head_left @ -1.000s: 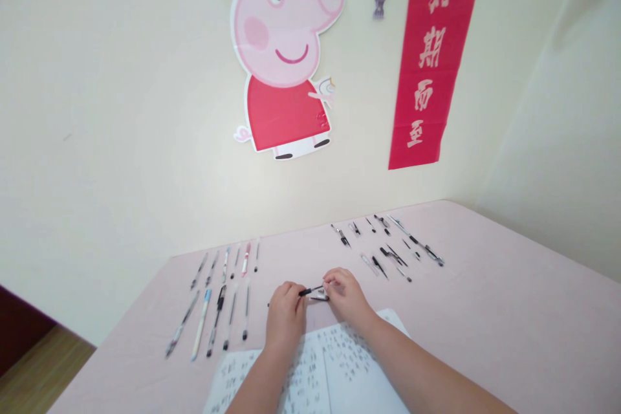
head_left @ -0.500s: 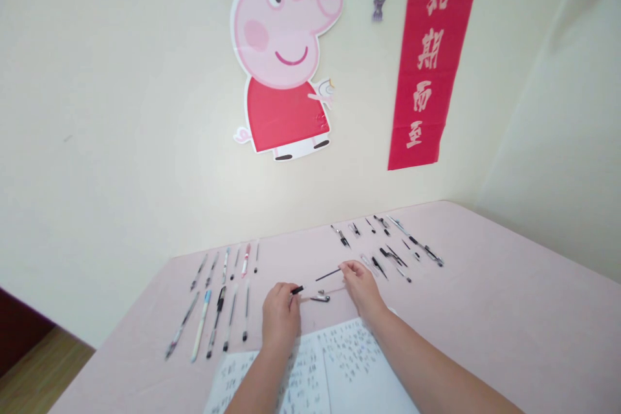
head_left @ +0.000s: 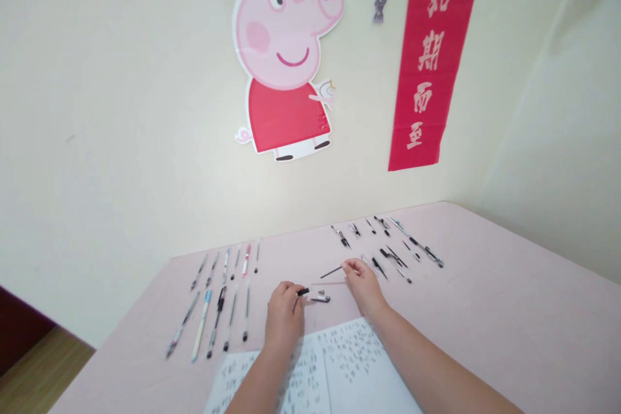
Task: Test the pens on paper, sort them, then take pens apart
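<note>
My left hand (head_left: 285, 312) is closed around a pen barrel, whose black end (head_left: 303, 292) sticks out to the right past the fingers. Between the thumb and fingers of my right hand (head_left: 361, 283) is a thin dark pen refill (head_left: 331, 272), pointing left and slightly down. The refill and the barrel are apart. Between the hands, a pen cap with a clip (head_left: 321, 299) lies on the table, with a tiny metallic piece (head_left: 321, 292) just behind it. An open notebook (head_left: 363, 369) with handwriting lies beneath my forearms.
Whole pens (head_left: 220, 304) lie in two rows on the left of the pink tabletop (head_left: 485, 336). Several pen parts (head_left: 378, 265) are spread at the back right. Behind the table, a cartoon pig cutout (head_left: 288, 65) and a red banner (head_left: 429, 52) hang on the wall.
My left hand has shifted slightly to the right with the pen barrel. The refill in my right hand has moved a little right and tilts more steeply.
</note>
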The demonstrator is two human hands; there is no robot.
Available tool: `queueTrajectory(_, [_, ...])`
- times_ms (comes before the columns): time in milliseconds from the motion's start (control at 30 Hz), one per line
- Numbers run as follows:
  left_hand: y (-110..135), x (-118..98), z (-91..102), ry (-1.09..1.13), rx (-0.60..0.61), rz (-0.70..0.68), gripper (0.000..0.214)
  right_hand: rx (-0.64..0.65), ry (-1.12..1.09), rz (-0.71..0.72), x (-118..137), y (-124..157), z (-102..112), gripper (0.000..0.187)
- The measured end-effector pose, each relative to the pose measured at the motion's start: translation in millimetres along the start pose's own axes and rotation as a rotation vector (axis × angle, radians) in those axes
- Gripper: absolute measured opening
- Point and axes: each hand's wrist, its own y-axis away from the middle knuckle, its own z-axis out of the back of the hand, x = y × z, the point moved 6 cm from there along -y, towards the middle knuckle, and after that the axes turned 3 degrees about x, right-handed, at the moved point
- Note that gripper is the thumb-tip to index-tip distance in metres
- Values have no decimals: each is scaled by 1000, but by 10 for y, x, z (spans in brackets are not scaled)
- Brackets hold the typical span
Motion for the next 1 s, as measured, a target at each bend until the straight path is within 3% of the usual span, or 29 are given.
queueTrajectory(167, [28, -122, -113, 52, 168, -100, 24, 90, 114, -10, 51, 35, -88, 18])
queueTrajectory(333, [58, -188, -151, 83, 246, -143, 26, 159, 375, 127, 114, 62, -143, 7])
queueTrajectory(600, [62, -175, -171, 31, 251, -119, 18, 208, 542, 219, 193, 111, -161, 10])
queueTrajectory(1000, [68, -203, -197, 66, 291, -159, 20, 234, 509, 300, 255, 157, -213, 15])
